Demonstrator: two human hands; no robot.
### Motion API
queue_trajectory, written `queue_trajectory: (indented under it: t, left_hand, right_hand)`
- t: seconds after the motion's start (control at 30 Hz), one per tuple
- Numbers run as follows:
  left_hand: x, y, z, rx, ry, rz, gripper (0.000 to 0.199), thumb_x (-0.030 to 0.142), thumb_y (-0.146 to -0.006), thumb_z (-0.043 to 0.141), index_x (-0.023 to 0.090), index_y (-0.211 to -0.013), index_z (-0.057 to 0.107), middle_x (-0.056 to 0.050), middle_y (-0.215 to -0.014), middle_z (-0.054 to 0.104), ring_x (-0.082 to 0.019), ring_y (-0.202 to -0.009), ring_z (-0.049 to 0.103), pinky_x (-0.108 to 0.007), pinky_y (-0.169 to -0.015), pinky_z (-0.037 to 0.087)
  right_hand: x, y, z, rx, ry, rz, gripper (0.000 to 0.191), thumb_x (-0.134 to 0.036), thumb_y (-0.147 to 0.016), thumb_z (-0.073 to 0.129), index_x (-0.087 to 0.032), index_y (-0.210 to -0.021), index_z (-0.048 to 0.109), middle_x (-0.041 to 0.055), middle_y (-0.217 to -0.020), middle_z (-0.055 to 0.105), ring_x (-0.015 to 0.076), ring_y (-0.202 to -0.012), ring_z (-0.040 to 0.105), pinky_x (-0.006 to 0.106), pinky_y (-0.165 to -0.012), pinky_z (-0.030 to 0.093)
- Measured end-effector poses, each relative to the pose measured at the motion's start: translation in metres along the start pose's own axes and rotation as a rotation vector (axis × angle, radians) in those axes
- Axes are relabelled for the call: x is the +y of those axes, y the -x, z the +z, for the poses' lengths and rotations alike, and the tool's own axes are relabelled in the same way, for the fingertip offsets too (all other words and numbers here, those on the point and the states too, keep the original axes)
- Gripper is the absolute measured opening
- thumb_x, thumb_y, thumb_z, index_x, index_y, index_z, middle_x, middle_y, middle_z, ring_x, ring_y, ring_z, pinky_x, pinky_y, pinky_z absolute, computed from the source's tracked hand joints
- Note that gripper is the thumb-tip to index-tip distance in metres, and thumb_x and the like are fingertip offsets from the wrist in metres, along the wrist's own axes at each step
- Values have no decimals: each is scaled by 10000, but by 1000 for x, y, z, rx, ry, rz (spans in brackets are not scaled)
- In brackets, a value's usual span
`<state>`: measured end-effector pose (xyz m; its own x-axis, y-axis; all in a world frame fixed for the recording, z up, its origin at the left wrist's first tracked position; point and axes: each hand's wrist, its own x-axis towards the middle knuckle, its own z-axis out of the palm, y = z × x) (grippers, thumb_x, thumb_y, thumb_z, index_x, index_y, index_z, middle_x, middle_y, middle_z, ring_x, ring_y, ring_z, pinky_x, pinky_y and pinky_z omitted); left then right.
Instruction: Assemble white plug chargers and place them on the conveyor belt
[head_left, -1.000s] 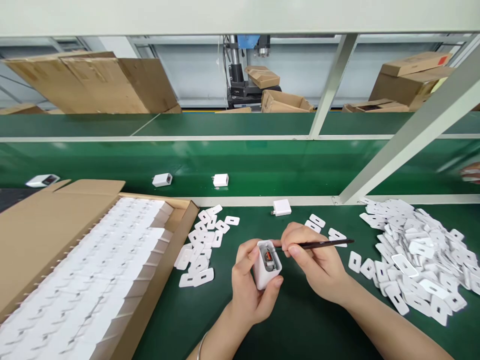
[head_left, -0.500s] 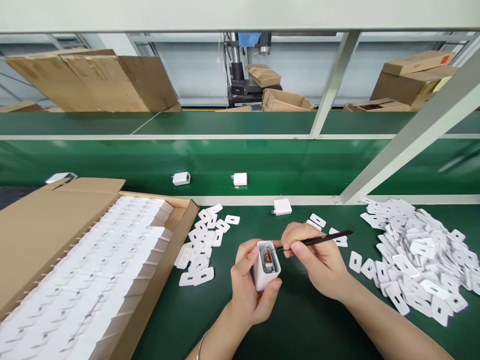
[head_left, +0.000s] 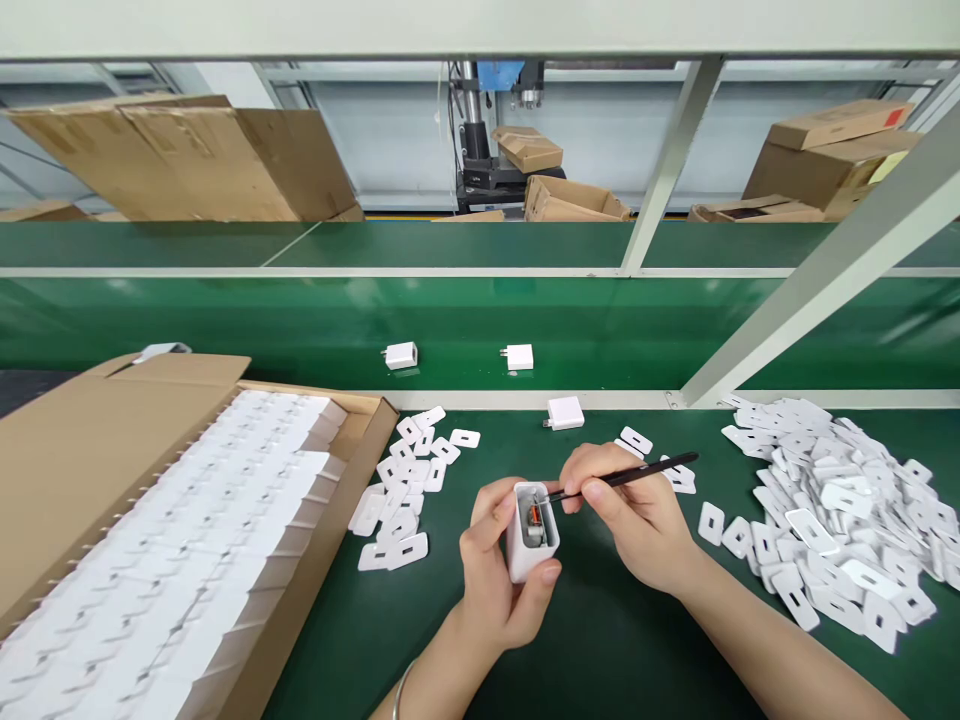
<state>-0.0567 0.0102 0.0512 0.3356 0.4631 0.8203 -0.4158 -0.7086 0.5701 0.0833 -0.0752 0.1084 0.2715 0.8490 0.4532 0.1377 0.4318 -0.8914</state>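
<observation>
**White charger shell held open-end up, tweezers at its mouth**

White plastic makes up the charger housing, which sits near the front edge of the green bench mat, at its middle. The left hand is wrapped around it, thumb on the near face and fingers behind, pinching it upright with the open end facing up; an orange part and metal pieces show inside. The right hand pinches black tweezers between thumb and forefinger, the tip resting at the housing's open rim and the shaft slanting up to the right. A thin bracelet circles the left wrist.

Just left of the hands lies a small scatter of white slotted end caps. A much larger heap of the same caps fills the mat's right side. A cardboard carton, packed with rows of white housings, takes the left side.

Behind the hands, close to the mat's far edge, one finished white charger lies alone. Beyond the rail, two more chargers sit on the green conveyor belt. Farther back stand flattened cardboard sheets and open boxes.
</observation>
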Motion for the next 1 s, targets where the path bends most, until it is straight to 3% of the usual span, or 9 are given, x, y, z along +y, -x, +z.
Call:
queue_trajectory:
  t: [0.27, 1.0]
  left_hand:
    - [-2, 7, 0, 6, 31, -22, 526, 338, -1027, 599, 179, -1501, 435, -145, -1216, 608, -250, -1083, 625, -344, -752, 585]
    - [-3, 7, 1, 5, 38, -14, 520, 348, -1031, 592, 173, -1494, 432, -150, -1213, 609, -254, -1091, 614, -363, -763, 573]
  right_hand:
    - [0, -2, 2, 35, -40, 8, 170, -289, -1100, 562, -234, -1013, 698, -11, -842, 607, 104, -784, 636, 228, -739, 546]
    - [1, 0, 2, 44, -50, 18, 168, -294, -1097, 565, -240, -1017, 702, -4, -834, 623, 123, -781, 642, 257, -739, 548]
